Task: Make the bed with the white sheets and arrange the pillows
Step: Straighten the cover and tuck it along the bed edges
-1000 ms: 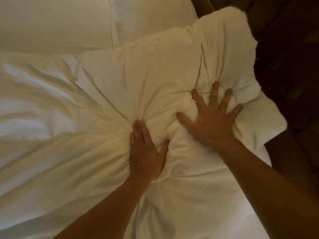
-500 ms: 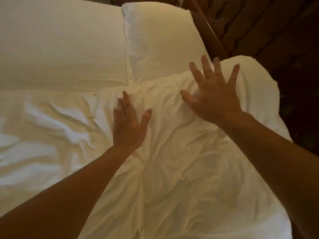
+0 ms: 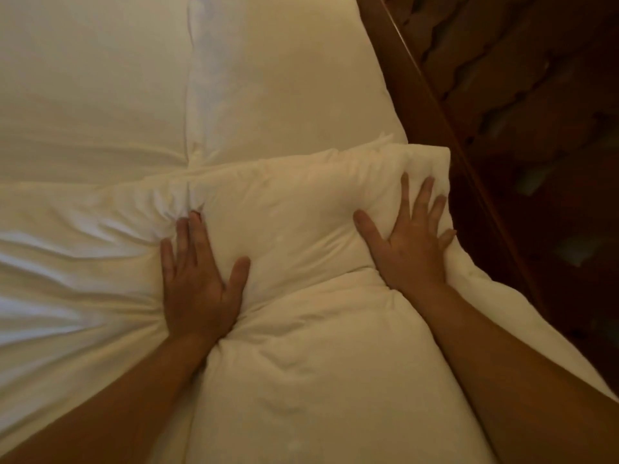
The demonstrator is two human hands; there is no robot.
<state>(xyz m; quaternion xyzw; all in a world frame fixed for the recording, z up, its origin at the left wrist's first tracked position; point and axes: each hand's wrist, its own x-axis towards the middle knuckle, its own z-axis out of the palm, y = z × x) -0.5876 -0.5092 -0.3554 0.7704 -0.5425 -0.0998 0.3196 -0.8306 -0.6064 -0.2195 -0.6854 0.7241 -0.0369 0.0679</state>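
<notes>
White duvet (image 3: 318, 380) spread over most of the bed, puffy at the near right, creased and stretched flat toward the left. Top edge folded into a thick roll lying across the bed, touching the lower edges of the pillows. Two white pillows side by side at the head: left pillow (image 3: 90, 88) broad and smooth, right pillow (image 3: 284, 88) just beside it, a narrow seam of shadow between them. Dark wooden bed frame (image 3: 425, 105) running diagonally along the right side, dim floor beyond it. Left hand (image 3: 197, 279) pressed palm-down on the duvet at the left end of the roll, grip open, fingers together, thumb spread, fabric bunched in wrinkles at the fingertips. Right hand (image 3: 412, 242) flat on the right end of the roll near the bed's edge, grip open, fingers fanned, holding nothing.
</notes>
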